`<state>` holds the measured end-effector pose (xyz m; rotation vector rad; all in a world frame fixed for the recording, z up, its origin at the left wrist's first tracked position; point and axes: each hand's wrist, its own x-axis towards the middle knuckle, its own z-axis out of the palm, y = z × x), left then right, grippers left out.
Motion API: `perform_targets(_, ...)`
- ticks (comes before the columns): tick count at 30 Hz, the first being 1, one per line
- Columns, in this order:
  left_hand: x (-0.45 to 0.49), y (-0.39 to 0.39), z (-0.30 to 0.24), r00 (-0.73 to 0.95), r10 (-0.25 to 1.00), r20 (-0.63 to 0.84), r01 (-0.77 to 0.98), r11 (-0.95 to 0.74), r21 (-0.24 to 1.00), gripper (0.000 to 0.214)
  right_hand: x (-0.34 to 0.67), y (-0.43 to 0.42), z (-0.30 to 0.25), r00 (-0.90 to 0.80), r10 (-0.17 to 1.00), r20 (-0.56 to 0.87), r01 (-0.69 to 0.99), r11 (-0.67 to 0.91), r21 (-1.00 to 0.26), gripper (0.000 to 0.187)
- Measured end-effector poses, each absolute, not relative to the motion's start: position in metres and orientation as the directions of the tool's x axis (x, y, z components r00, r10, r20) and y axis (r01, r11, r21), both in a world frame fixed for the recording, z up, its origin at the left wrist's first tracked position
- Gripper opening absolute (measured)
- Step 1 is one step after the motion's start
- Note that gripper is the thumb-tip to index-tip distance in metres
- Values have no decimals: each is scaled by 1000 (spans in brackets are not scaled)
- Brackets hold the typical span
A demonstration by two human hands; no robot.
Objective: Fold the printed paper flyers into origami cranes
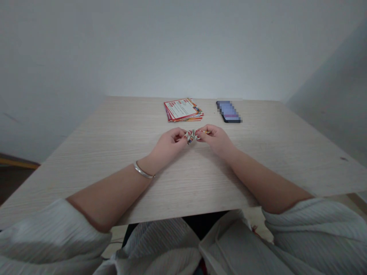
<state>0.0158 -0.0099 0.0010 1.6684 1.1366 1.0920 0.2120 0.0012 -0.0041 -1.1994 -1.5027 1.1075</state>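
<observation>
A small folded piece of printed paper (190, 136), white with red and coloured patches, is held just above the table between both hands. My left hand (172, 141) pinches its left side, thumb and fingers closed on it. On the right side, my right hand (215, 138) grips it the same way, with a strip of the paper showing between the fingers. The middle of the paper shows creased, pointed folds. Fingers cover much of the rest, so its full shape is hidden.
A loose stack of printed leaflets (182, 109) with red borders lies beyond my hands. To its right is a phone (229, 111), its screen blurred out. The light wooden table (114, 126) meets a pale wall (172, 49) at the back.
</observation>
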Motion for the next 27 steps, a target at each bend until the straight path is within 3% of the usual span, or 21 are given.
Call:
perform_targets(4, 19, -9, -2, 243, 950, 198, 179, -244, 953, 19, 212, 2, -7, -147, 980, 131, 195, 158, -968, 15)
perform_targets(9, 18, -9, -1, 253, 952, 171, 232, -231, 945, 15, 213, 2, -7, -139, 982, 130, 195, 156, -968, 20)
perform_targets(16, 14, -5, -9, 161, 960, 228, 125, -249, 961, 12, 211, 1, -3, -176, 977, 124, -81, 112, -990, 54)
perform_targets(27, 19, -10, -2, 213, 963, 167, -13, -168, 986, 25, 212, 0, -8, -216, 976, -3, -79, -21, -997, 45)
